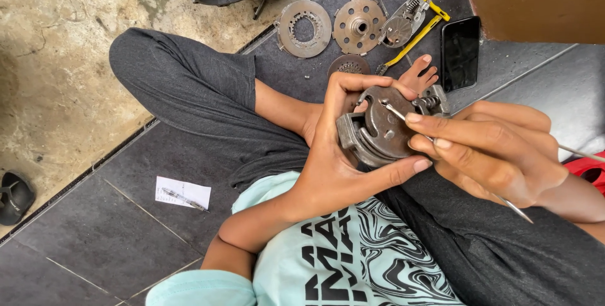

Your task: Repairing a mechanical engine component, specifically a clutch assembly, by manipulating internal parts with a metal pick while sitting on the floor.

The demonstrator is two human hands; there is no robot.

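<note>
The left hand (334, 155) is closed around the round metal clutch assembly (378, 129) above the lap, while the right hand (498, 151) pinches a thin metal pick (397, 114), its long axis slanting from the right onto the assembly's face.

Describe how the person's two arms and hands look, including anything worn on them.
Both hands, the left hand and the right hand, are bare: no gloves, rings or watch visible. The fingers have short nails. The left arm ends in a short pale mint-green T-shirt sleeve; the right forearm is uncovered, its upper part out of view.
</note>
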